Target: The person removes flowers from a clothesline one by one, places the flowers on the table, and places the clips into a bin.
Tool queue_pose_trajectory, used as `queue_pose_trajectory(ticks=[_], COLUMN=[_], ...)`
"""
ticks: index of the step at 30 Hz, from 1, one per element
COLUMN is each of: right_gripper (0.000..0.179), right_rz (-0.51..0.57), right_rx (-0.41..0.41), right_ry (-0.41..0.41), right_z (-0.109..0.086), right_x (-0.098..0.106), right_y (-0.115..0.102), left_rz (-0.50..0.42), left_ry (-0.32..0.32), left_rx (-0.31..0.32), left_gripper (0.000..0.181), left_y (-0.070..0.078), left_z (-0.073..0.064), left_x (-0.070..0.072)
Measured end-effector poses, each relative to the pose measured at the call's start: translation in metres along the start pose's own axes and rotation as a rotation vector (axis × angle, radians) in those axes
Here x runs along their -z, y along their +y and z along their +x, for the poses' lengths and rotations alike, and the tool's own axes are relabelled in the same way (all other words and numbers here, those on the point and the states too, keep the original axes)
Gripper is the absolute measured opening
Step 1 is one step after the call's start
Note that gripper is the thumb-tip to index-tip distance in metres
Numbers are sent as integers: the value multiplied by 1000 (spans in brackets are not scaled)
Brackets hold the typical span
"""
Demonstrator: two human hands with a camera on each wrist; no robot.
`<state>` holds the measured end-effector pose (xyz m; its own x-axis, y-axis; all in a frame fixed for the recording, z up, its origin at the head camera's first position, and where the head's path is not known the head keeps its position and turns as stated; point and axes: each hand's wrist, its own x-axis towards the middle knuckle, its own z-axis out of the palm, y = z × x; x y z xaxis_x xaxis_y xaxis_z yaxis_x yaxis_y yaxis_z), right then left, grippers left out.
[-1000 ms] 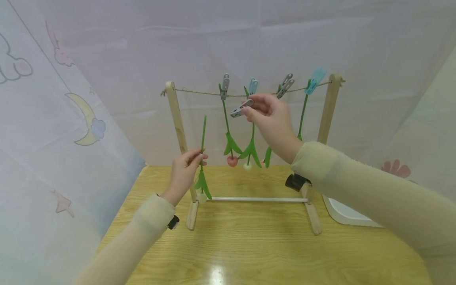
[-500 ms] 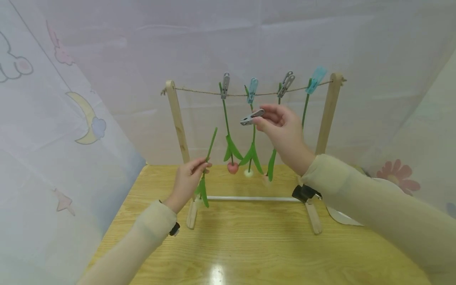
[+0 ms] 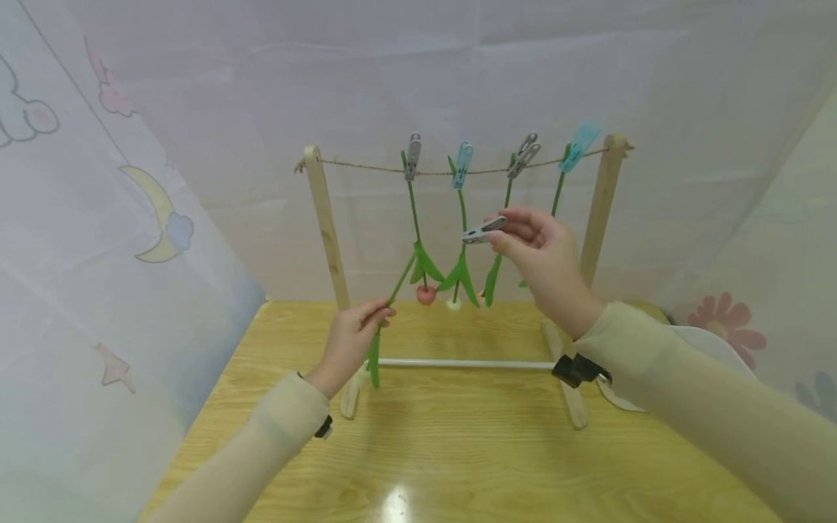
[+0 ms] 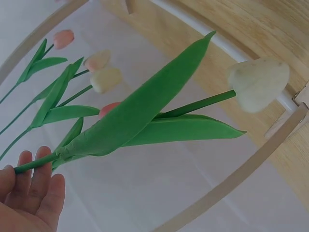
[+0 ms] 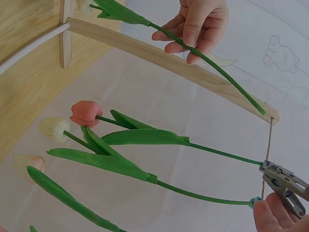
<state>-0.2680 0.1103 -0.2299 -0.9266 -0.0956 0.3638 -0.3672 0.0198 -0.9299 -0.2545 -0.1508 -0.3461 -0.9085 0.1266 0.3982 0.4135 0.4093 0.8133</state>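
Observation:
My left hand (image 3: 353, 338) holds an artificial white tulip (image 4: 260, 84) by its green stem, bloom hanging down and stem top leaning right. In the head view it is at the rack's left post, below the twine. My right hand (image 3: 552, 258) pinches a grey clothespin (image 3: 482, 230) between thumb and fingers, in front of the hanging stems. On the twine (image 3: 369, 168), several tulips hang upside down: a pink tulip (image 3: 426, 294), a white tulip (image 3: 454, 305) and others partly behind my right hand. A grey peg (image 3: 413, 156) and a blue peg (image 3: 463, 165) clip two of them.
The wooden rack has a left post (image 3: 327, 232), a right post (image 3: 601, 211) and a white bottom rod (image 3: 458, 363). It stands on a wood-grain table (image 3: 451, 450). A white tray (image 3: 621, 398) lies at right, partly behind my sleeve. Printed cloth (image 3: 261, 145) hangs behind.
My right hand has moved down and to the right with the clothespin, away from the twine. My left hand has dropped slightly, and its tulip's stem top now tilts further right.

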Motion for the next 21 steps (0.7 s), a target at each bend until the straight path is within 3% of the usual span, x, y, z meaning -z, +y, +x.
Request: queue_pose_trajectory(ticks=[7, 11, 14, 19, 21], right_gripper=[32, 29, 29, 30, 26], right_rz=[53, 35, 67, 172, 186], right_rx=[18, 17, -27, -93, -70], right_ry=[21, 24, 12, 1, 20], right_z=[-10, -17, -23, -29, -31], right_x=[10, 17, 24, 34, 37], right_y=[6, 12, 16, 21, 24], left_rz=[123, 183, 224, 298, 323], left_ry=[-23, -35, -47, -35, -31], left_rx=[-116, -140, -166, -293, -354], left_gripper=[20, 20, 21, 21, 20], left_y=[-5, -6, -8, -12, -14], left_z=[-3, -5, -7, -9, -9], left_x=[-5, -8, -9, -14, -16])
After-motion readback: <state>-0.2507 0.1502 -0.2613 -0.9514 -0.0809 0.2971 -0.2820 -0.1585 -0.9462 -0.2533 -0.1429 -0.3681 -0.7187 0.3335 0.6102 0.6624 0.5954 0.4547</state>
